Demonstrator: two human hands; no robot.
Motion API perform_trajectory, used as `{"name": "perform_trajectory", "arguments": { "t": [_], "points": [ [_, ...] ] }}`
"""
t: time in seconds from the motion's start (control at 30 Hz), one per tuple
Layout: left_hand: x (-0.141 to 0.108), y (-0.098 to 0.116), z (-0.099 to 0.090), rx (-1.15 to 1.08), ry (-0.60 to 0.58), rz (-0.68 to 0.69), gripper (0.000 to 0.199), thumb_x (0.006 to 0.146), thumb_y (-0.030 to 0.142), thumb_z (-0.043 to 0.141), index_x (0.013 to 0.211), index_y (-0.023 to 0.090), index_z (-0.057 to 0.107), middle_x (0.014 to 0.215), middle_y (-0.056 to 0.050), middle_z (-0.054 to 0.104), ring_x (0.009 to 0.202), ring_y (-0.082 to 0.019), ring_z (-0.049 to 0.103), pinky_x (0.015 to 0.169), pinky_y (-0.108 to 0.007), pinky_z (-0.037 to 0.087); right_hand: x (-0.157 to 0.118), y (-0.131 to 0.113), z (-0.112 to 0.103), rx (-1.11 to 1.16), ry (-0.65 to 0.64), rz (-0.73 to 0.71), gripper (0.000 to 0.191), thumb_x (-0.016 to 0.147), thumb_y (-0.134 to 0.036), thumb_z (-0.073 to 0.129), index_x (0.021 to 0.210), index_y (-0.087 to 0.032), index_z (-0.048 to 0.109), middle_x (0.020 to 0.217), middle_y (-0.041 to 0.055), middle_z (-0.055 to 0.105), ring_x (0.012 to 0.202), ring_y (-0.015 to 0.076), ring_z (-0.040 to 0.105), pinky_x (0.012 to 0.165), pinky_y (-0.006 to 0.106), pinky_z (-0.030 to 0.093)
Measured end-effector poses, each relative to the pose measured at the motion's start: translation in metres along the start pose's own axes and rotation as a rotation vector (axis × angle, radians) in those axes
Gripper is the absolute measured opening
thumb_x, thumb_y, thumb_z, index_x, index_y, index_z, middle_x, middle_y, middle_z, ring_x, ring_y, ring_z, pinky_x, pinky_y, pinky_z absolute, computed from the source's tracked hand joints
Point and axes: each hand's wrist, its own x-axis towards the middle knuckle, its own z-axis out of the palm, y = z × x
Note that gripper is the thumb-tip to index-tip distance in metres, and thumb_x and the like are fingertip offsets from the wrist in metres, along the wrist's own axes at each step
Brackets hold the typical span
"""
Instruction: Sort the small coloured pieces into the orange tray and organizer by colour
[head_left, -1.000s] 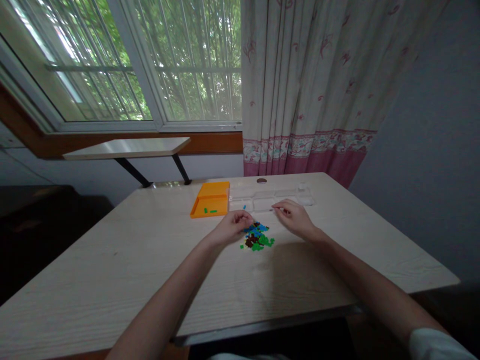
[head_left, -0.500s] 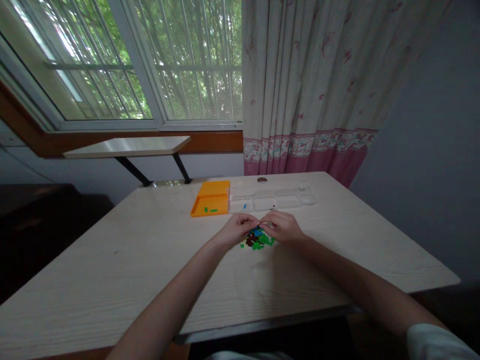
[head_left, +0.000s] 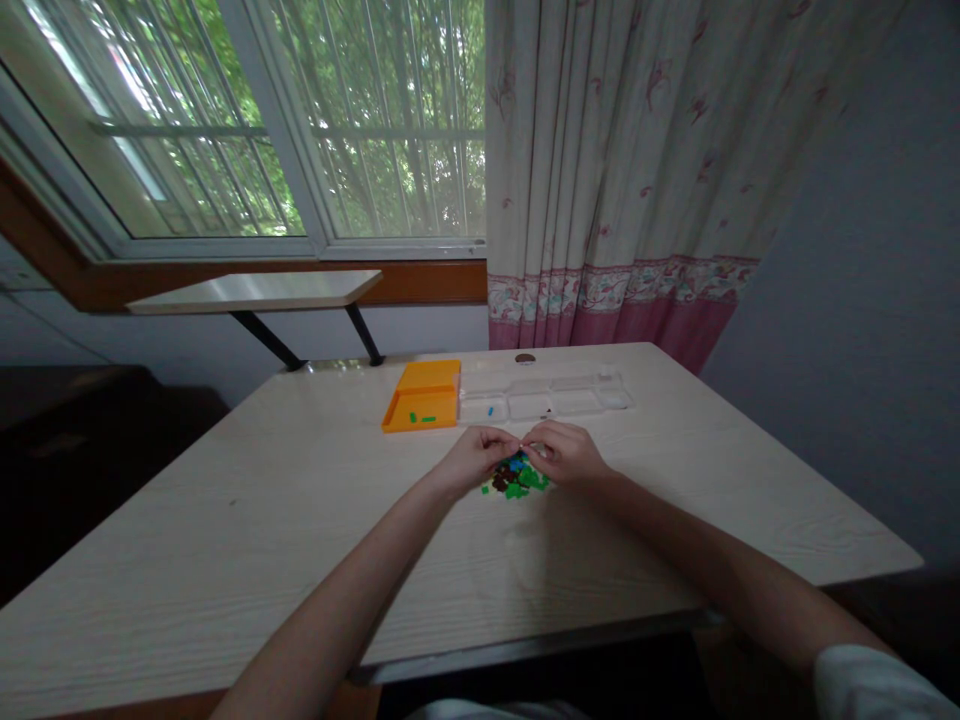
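My left hand (head_left: 478, 458) and my right hand (head_left: 564, 452) meet fingertip to fingertip just above a small pile of building bricks (head_left: 517, 482). Both hands are closed in a pinch; whatever lies between the fingertips is too small to name. Green, dark brown and blue pieces make up the pile, partly hidden by my fingers. Beyond my left hand, an orange tray (head_left: 405, 408) holds a few small green pieces (head_left: 428, 419). Behind my hands lies a clear compartment tray (head_left: 529, 405) with a small blue piece (head_left: 490, 411) in its left compartment.
The pale wooden table (head_left: 300, 540) reaches to the wall below the window. A raised shelf (head_left: 262, 290) on black brackets stands at its back left. A dark round disc (head_left: 525, 358) sits near the back edge, before a patterned curtain (head_left: 615, 200).
Almost nothing differs. Both hands keep their pinch above the pile, and the whole view has shifted very slightly.
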Motion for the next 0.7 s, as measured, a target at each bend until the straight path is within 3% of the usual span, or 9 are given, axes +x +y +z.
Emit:
{"name": "perform_trajectory", "arguments": {
  "t": [0.33, 0.57, 0.7],
  "points": [
    [0.006, -0.01, -0.006, 0.051, 0.014, 0.02, 0.036, 0.055, 0.039, 0.071, 0.07, 0.007, 0.064, 0.054, -0.003, 0.059, 0.044, -0.007, 0.047, 0.044, -0.019, 0.033, 0.0, 0.001, 0.0, 0.048, -0.019, -0.024, 0.011, 0.078, -0.022, 0.05, 0.082, -0.02, 0.061, 0.073, 0.0022, 0.063, 0.064, 0.0113, 0.057, 0.06, 0.021, 0.043],
    [0.004, -0.008, -0.004, 0.095, 0.015, 0.047, 0.036, 0.057, 0.038, 0.07, 0.073, 0.006, 0.066, 0.058, -0.005, 0.061, 0.048, -0.009, 0.049, 0.049, -0.021, 0.036, 0.0, 0.002, 0.0, 0.073, -0.004, -0.002, 0.012, 0.079, -0.025, 0.051, 0.081, -0.02, 0.061, 0.071, 0.0022, 0.062, 0.061, 0.0106, 0.056, 0.057, 0.021, 0.043],
    [0.001, 0.001, -0.006, 0.231, -0.009, 0.09, 0.035, 0.063, 0.039, 0.063, 0.077, 0.007, 0.066, 0.064, -0.007, 0.063, 0.054, -0.011, 0.051, 0.052, -0.022, 0.038, 0.002, 0.0, -0.002, 0.085, -0.004, -0.002, 0.013, 0.081, -0.026, 0.05, 0.081, -0.019, 0.061, 0.072, 0.0026, 0.062, 0.06, 0.0104, 0.055, 0.057, 0.021, 0.044]
  ]
}}
